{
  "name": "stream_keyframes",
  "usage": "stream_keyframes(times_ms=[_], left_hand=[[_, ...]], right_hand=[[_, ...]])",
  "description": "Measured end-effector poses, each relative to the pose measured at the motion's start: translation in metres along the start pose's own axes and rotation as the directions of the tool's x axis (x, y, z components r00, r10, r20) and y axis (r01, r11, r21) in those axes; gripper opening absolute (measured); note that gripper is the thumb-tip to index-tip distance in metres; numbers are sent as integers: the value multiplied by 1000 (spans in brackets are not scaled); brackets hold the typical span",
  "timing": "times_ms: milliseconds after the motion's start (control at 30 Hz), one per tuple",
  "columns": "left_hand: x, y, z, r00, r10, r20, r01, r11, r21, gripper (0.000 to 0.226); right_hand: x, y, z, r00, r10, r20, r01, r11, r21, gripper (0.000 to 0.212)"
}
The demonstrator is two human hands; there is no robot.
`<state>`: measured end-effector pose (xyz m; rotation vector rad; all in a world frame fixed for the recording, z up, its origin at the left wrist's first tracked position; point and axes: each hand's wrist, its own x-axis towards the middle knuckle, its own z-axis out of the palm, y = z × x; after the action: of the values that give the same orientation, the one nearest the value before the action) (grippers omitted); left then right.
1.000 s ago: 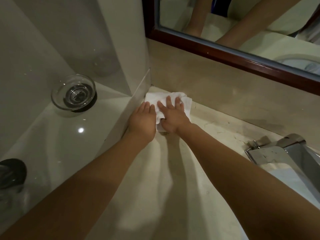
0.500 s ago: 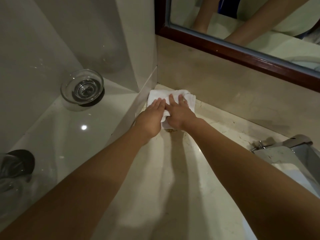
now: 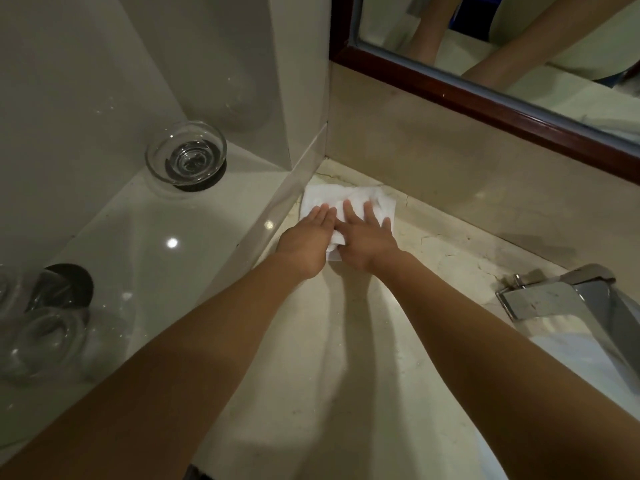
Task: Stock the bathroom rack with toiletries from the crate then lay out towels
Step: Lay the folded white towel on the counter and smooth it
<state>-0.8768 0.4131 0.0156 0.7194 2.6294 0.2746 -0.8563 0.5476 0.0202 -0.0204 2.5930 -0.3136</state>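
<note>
Left grip [image 3: 306, 242] and right grip [image 3: 367, 239] flat-fingered, pressing white towel [image 3: 346, 197], right fingers [image 3: 370, 213] spread wider than before

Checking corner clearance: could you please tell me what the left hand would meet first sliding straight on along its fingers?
Probably the beige stone wall panel below the wood-framed mirror, after the left hand crosses the rest of the white folded towel it rests on; depth is unclear.

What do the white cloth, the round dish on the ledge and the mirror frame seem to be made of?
White cloth: soft woven fabric, probably cotton towelling; matt, with creases.
Round dish: clear glass, it seems; see-through, with bright glints.
Mirror frame: dark red-brown wood or a wood-look finish, glossy; a highlight runs along its edge.
</note>
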Motion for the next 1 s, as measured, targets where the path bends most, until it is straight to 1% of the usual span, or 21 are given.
stream_keyframes(times_ms=[267,567,733,867,1000], left_hand=[[-36,2,23,999,-23,-28,24,1000,3,72],[-83,13,51,997,-64,-35,65,997,30,74],[-114,31,67,996,-88,-35,88,996,26,75],[-142,52,81,995,-87,-43,88,996,12,72],[-171,77,94,996,-78,-33,78,997,-14,72]], right_hand=[[-31,-11,20,999,-48,7,49,999,-21,70],[-72,-19,48,994,-91,60,94,994,-54,81],[-102,-15,67,990,-127,57,132,988,-83,84],[-130,-8,83,989,-138,62,143,986,-86,80],[-164,3,97,985,-143,97,149,987,-61,77]])
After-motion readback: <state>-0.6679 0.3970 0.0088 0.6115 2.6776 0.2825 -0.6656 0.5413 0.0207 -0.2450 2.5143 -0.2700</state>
